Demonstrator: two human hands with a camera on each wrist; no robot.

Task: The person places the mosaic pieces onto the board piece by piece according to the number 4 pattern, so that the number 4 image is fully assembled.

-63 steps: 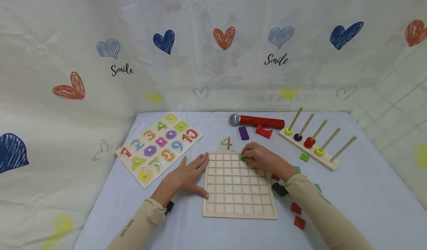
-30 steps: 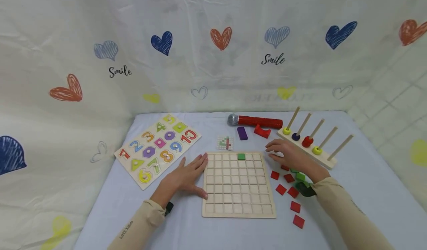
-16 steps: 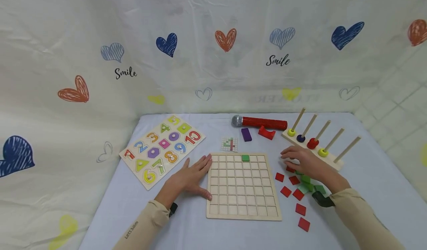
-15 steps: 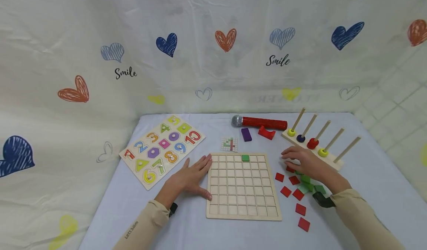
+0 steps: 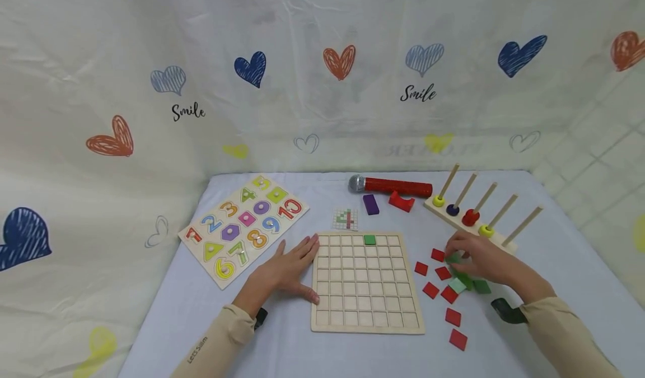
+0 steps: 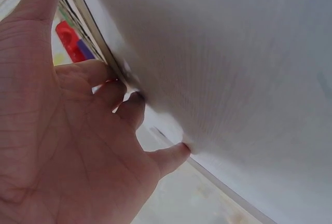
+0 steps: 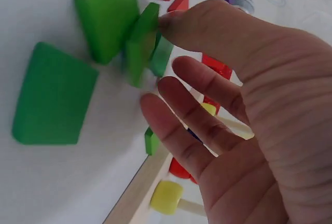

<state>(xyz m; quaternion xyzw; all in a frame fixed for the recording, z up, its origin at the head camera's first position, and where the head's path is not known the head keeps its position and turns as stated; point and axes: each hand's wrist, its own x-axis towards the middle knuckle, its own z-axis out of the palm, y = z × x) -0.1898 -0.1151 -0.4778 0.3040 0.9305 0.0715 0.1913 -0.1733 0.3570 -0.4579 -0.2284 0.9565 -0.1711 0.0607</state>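
Note:
My left hand (image 5: 287, 271), fingers spread, rests against the left edge of a wooden grid board (image 5: 365, 330). In the left wrist view, the fingertips of that hand (image 6: 98, 130) touch the board's edge and the cloth. One green tile (image 5: 370, 239) lies in the board's top row. To the right of the board, my right hand (image 5: 484, 257) is over a cluster of green tiles (image 5: 457, 285). In the right wrist view, its thumb touches a blurred, tilted green tile (image 7: 142, 42), while the other visible fingers (image 7: 171, 115) stand apart from it. Any grip by the index finger is hidden.
Several red tiles (image 5: 453, 317) lie right of the board. A pattern card (image 5: 345, 219), purple block (image 5: 370, 204), red arched block (image 5: 401, 201) and toy microphone (image 5: 393, 186) lie behind it. A peg stand (image 5: 496, 236) is at right; a number puzzle (image 5: 244, 227) at left.
My right hand set a green tile into the board's top row, let go and moved right to the green tiles. My left hand has stayed at the board's left edge.

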